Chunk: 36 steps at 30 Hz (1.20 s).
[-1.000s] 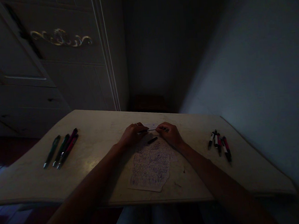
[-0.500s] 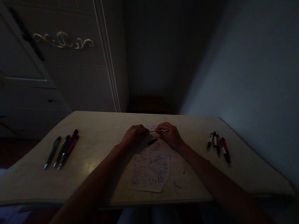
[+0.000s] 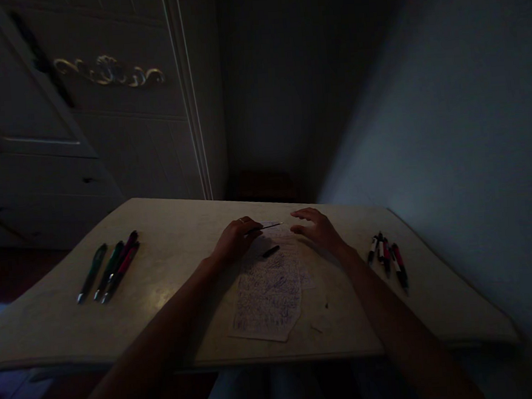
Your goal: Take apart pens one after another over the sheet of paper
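While the left hand point(image 3: 235, 238) pinches a thin dark rod point(image 3: 272, 225), the right hand point(image 3: 318, 227) stands just apart from its free tip. Taking the paper point(image 3: 266, 303) as the centre of a clock, with twelve away from the person, the rod lies at twelve, the left hand at eleven and the right at one. The left fingers are closed on the rod's nine o'clock end, and its tip points toward three. The right thumb and fingers are parted, with nothing visible between them.

A short dark piece point(image 3: 271, 251) lies on the paper's twelve o'clock part, just below the rod. It is too dim to tell what it is. On the table point(image 3: 181, 230), green and pink pens point(image 3: 109, 270) lie at about nine, and white and red pens point(image 3: 398, 268) at about three.

The step in hand looks like two-handed work on the rod, perhaps a pen refill, with the left side bearing it. Any next move with it seems to call for a steady left pinch and a fine right fingertip grip.
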Tool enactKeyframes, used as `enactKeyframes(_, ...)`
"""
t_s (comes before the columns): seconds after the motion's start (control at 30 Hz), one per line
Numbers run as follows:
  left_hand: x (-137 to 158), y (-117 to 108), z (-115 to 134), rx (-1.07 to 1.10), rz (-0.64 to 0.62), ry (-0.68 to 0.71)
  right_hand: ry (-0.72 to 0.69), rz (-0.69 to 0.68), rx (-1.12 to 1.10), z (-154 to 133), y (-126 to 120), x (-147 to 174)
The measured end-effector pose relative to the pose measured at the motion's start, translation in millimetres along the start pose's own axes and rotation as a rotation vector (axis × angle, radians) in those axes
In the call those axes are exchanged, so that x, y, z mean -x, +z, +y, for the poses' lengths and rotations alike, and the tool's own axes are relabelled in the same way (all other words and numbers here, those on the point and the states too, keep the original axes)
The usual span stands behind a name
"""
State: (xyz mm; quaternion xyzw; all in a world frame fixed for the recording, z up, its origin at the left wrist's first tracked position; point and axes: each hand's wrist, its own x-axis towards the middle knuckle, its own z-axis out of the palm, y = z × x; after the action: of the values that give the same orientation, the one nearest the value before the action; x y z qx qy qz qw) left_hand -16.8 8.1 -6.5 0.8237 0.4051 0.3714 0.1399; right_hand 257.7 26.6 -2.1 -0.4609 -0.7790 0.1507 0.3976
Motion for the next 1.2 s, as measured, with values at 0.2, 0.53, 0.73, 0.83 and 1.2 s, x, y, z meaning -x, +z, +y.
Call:
enactKeyframes(0.2, 1, 2, -5, -0.007, 0.007, 0.001, 0.030, -0.206, 0.171, 20, -12, 3)
enactKeyframes(0.53, 1, 3, -8, 0.016, -0.010, -0.010, 0.028, -0.192, 0.156, 11, -12, 1)
enactKeyframes(0.73, -1, 2, -6, -0.003, -0.010, -0.020, 0.025, -0.215, 0.125, 11, -11, 2)
enactKeyframes(0.83, -2, 1, -6, -0.012, -0.016, -0.031, 0.025, -0.212, 0.108, 14, -9, 2)
enactKeyframes(1.2, -4, 3, -13, -0.064, -0.013, 0.004, 0.037, -0.164, 0.128, 7, -1, 3)
